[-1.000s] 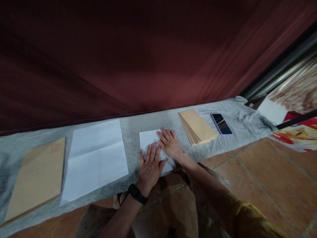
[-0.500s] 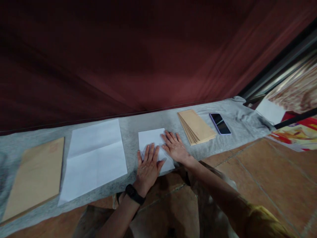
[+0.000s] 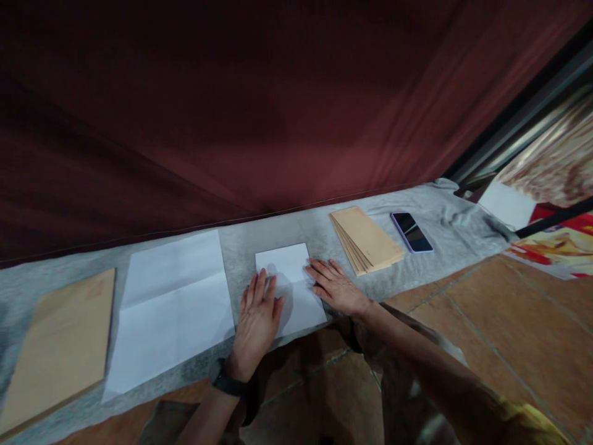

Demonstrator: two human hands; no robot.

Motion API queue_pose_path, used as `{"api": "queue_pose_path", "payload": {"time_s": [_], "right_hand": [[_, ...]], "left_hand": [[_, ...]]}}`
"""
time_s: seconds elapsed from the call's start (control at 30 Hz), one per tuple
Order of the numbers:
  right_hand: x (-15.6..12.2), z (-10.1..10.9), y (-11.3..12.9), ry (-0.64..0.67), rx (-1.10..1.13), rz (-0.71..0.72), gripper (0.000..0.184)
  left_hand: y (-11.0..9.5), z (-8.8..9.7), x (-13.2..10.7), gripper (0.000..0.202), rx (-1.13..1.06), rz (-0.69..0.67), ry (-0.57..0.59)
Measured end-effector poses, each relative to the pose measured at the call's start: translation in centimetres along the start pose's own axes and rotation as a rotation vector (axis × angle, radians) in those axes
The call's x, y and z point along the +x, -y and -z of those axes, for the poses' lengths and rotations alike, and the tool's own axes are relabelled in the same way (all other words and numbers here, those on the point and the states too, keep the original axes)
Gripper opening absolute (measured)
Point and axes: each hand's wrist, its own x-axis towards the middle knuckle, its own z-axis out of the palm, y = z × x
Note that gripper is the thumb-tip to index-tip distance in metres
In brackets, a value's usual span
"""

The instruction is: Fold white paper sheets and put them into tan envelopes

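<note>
A folded white sheet of paper (image 3: 290, 264) lies on the grey cloth in front of me. At its left edge is my left hand (image 3: 257, 318), fingers stretched out and partly over the paper. My right hand (image 3: 339, 289) rests at the sheet's right edge, its fingers extended and the tips on or just above the paper. Neither hand grips anything. To the left of the folded sheet lies a larger white sheet (image 3: 173, 309) with a crease across its middle. A fanned stack of brown envelopes (image 3: 368, 238) sits just beyond my right hand.
A phone (image 3: 412, 232) in a purple case lies right of the envelopes. At the far left is a stack of larger brown envelopes (image 3: 69, 346). The narrow surface has a grey cloth (image 3: 241, 241), with a dark red curtain (image 3: 278, 154) behind and a tiled floor (image 3: 519, 315) in front.
My left hand has slid left from the middle of the folded sheet to its left edge. My right hand has moved slightly right and nearer to me.
</note>
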Motion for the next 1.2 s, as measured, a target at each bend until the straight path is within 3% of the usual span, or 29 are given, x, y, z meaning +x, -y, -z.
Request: {"api": "queue_pose_path", "payload": {"time_s": [0.23, 0.47, 0.67, 0.9, 1.2], "right_hand": [[-0.8, 1.2, -0.9, 0.079, 0.090, 0.065, 0.056], [-1.4, 2.8, -0.9, 0.240, 0.179, 0.147, 0.076], [-1.3, 3.2, -0.8, 0.290, 0.207, 0.119, 0.080], [-1.1, 3.0, -0.6, 0.274, 0.213, 0.104, 0.078], [-1.1, 0.3, 0.4, 0.068, 0.116, 0.130, 0.069]], "left_hand": [[2.3, 0.6, 0.4, 0.048, -0.019, 0.168, -0.002], [2.7, 0.9, 0.9, 0.047, -0.143, 0.264, -0.037], [2.8, 0.6, 1.7, 0.049, -0.335, 0.401, -0.032], [3.4, 0.4, 2.7, 0.056, -0.454, 0.561, 0.013], [4.5, 0.0, 3.1, 0.033, -0.620, 0.598, -0.069]]}}
